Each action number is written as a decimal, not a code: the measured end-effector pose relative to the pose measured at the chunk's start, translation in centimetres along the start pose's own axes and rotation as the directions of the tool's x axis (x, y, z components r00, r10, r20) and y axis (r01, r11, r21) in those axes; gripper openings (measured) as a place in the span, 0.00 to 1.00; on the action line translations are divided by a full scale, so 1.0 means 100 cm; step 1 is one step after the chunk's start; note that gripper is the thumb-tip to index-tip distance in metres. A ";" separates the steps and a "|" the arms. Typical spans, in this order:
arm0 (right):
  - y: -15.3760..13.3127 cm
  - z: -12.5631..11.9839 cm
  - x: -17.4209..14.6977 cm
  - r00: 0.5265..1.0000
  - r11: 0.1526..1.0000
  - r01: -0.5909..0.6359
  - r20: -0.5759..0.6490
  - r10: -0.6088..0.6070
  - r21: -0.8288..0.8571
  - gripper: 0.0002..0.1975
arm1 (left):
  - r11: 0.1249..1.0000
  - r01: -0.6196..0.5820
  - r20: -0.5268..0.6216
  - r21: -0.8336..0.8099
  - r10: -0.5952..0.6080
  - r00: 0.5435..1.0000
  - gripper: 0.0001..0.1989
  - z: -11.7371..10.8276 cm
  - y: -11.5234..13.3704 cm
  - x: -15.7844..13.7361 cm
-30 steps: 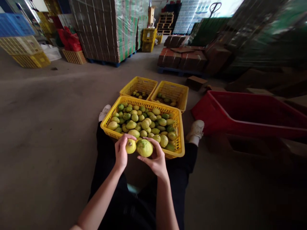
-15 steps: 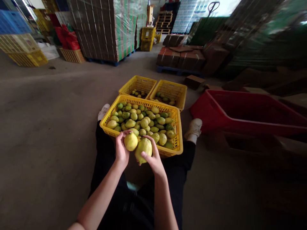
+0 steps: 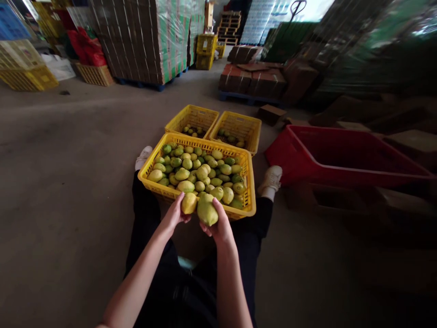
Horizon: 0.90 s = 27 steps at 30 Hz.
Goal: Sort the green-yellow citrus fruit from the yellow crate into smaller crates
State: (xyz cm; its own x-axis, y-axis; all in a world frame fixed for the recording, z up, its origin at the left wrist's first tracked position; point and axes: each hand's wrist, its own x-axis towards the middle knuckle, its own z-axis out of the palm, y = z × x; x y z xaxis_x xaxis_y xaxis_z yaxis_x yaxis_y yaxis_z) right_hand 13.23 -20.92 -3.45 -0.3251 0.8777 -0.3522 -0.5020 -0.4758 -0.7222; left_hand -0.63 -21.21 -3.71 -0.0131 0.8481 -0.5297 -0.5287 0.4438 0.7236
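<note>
My left hand (image 3: 175, 213) is closed round a small yellow lemon (image 3: 189, 203). In my right hand (image 3: 221, 223) is a larger, greener lemon (image 3: 207, 210), gripped between the thumb on top and fingers beneath. The two fruits are held side by side with a narrow gap, just over the near rim of a yellow plastic crate (image 3: 251, 182). Many green and yellow lemons (image 3: 182, 174) fill that crate, which stands between my legs.
Behind it stand two more yellow crates, the left (image 3: 174, 123) and the right (image 3: 252, 132), each with some lemons low inside. A big red tub (image 3: 293, 157) is at the right, near cardboard boxes (image 3: 271, 114). Wrapped pallet stacks (image 3: 136, 41) rise farther back.
Both lemons have been turned in my hands. The hands have rotated, with the right thumb now over the top of its lemon. The view has shifted slightly.
</note>
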 end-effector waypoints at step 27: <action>-0.021 -0.021 -0.024 0.578 0.415 0.743 0.192 -0.793 -0.525 0.29 | 0.656 -0.699 0.339 0.285 0.613 0.714 0.24 -0.006 0.023 -0.044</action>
State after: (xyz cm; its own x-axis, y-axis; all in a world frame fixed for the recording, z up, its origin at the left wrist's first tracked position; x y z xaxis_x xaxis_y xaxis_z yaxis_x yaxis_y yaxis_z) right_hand 16.71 -21.88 -2.37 0.0562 0.8737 0.4832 -0.0296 0.4852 -0.8739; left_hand -2.30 -24.07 -0.01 -0.0458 0.9755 0.2153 -0.0954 -0.2189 0.9711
